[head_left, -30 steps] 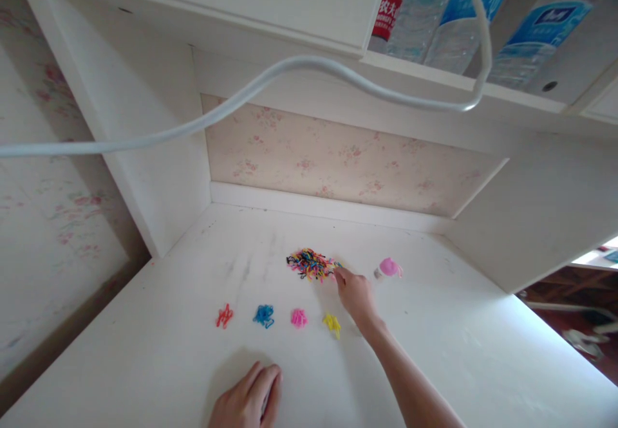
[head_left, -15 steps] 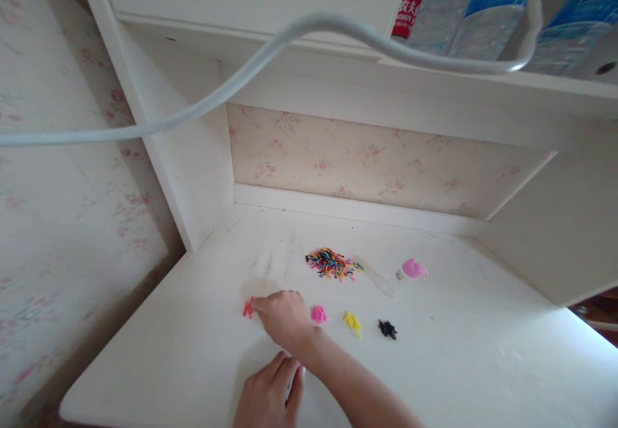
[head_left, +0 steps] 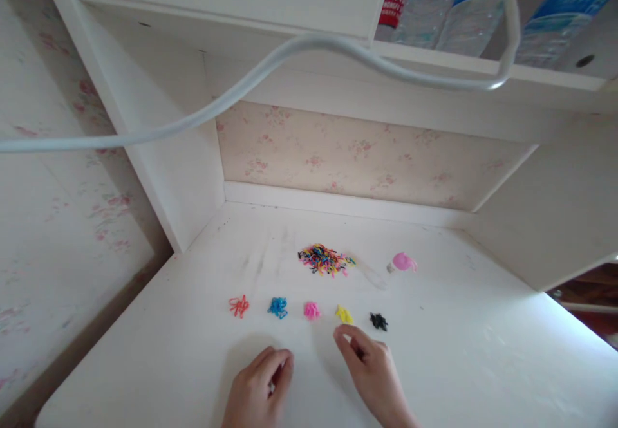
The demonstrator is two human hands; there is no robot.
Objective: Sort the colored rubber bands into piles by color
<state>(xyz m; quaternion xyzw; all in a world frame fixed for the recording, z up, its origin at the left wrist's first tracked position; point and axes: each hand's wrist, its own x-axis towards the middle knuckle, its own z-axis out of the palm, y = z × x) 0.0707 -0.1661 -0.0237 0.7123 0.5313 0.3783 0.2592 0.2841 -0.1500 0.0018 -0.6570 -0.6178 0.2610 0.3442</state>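
The fingers of my right hand (head_left: 378, 371) look together at the tips, thumb by first finger, and I can see no band between them. The yellow bands (head_left: 344, 314) are the closest thing to them. They lie just past my tips, a tiny bit to the right, and I cannot tell if my skin touches them. Their little pile seems to slant, with its right end nearer to me.

My right hand is much nearer to it than my left hand (head_left: 255, 389). The left one sits low on the white surface (head_left: 483, 351), with its fingers curled in. I cannot tell if its tips meet or if something is inside.

The black bands (head_left: 379, 321) lie to the right of the yellow ones, and the pink bands (head_left: 311, 310) lie to the left. Then come the blue bands (head_left: 278, 307) and, last on the left, the red bands (head_left: 240, 306). The five piles make a row from side to side, with gaps between them.

The big heap of mixed bands (head_left: 321, 258) is farther from me, behind the row. From my right tips it lies straight out and a little left. Its long way runs side to side, with a thin tail on the right. Past that tail there is a see-through thing (head_left: 373, 276), hard to make out, and then a small pink thing (head_left: 403, 261).
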